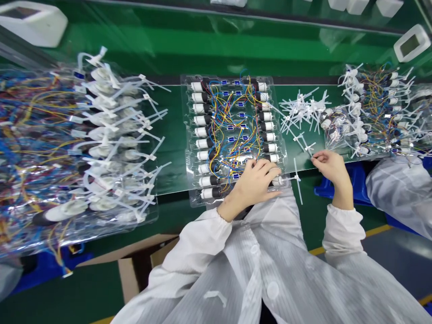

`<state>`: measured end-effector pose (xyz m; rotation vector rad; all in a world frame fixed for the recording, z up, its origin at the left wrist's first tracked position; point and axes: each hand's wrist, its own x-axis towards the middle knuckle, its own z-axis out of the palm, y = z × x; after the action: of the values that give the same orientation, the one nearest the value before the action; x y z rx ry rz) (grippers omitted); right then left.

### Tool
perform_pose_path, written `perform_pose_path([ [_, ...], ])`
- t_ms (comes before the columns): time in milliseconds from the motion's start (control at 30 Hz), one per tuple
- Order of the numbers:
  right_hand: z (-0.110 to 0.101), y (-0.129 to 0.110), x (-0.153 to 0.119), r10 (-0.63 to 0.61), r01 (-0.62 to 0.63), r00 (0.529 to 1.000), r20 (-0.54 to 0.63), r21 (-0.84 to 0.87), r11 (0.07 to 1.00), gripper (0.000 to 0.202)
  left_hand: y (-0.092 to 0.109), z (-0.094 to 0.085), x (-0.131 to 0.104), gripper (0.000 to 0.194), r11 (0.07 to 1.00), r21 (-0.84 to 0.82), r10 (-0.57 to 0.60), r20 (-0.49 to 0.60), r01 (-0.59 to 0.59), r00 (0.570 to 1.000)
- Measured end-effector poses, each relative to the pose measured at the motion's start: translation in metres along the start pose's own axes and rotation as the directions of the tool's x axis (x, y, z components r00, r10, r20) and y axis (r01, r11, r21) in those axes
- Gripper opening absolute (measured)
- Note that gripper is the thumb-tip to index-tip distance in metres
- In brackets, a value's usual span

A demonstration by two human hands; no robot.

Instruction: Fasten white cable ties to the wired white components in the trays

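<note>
Head view: a white tie (309,150) is pinched by the right hand (332,168); the clear tray (190,167) is partly covered by the left hand (254,182), whose grip cannot be told.

Head camera, one: faces forward and down; left hand (254,182), right hand (332,168) and bench (174,135) at close range.

- Tray (189,157) overhangs the table's (170,135) near edge, cylinders (201,132) lining both sides.
- Left hand (255,181) lies over its near right corner.
- Right hand (332,168), above that table edge, fingertips at a tie (308,146).
</note>
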<state>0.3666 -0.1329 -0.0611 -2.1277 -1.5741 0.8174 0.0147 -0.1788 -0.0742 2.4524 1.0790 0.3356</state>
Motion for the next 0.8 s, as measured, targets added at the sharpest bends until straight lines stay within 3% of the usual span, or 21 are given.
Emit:
perform_pose_path([
  [167, 0.004, -0.008, -0.017, -0.035, 0.060, 0.996, -0.076, 0.354, 0.933, 0.041, -0.001, 0.002, -0.001, 0.042, 1.000, -0.030, 0.008, -0.045, -0.009, 0.999],
  [300, 0.019, -0.027, -0.005, -0.027, 0.018, 1.000, 0.009, 0.518, 0.855, 0.061, 0.001, 0.004, -0.001, 0.038, 1.000, -0.008, -0.004, -0.097, 0.003, 0.995],
  [400, 0.029, -0.033, 0.002, 0.002, 0.017, 1.000, -0.031, 0.580, 0.814, 0.067, 0.003, 0.004, -0.001, 0.041, 1.000, 0.003, 0.000, -0.101, 0.001, 0.995],
  [533, 0.033, -0.031, -0.010, -0.053, 0.162, 0.979, -0.197, 0.590, 0.791, 0.057, 0.004, 0.002, 0.000, 0.038, 1.000, -0.006, -0.025, -0.084, 0.024, 0.996],
  [667, 0.031, -0.030, -0.040, -0.104, 0.345, 0.907, -0.408, 0.577, 0.741, 0.044, 0.000, 0.005, 0.002, 0.033, 0.998, -0.051, -0.045, -0.105, 0.040, 0.993],
  [733, 0.032, -0.031, -0.055, -0.090, 0.355, 0.895, -0.437, 0.577, 0.736, 0.039, -0.003, 0.006, 0.002, 0.033, 0.995, -0.092, -0.059, -0.113, 0.049, 0.992],
  [800, 0.034, -0.034, -0.068, -0.073, 0.309, 0.917, -0.393, 0.581, 0.753, 0.027, -0.004, 0.005, 0.001, 0.036, 0.990, -0.126, -0.082, -0.108, 0.068, 0.991],
])
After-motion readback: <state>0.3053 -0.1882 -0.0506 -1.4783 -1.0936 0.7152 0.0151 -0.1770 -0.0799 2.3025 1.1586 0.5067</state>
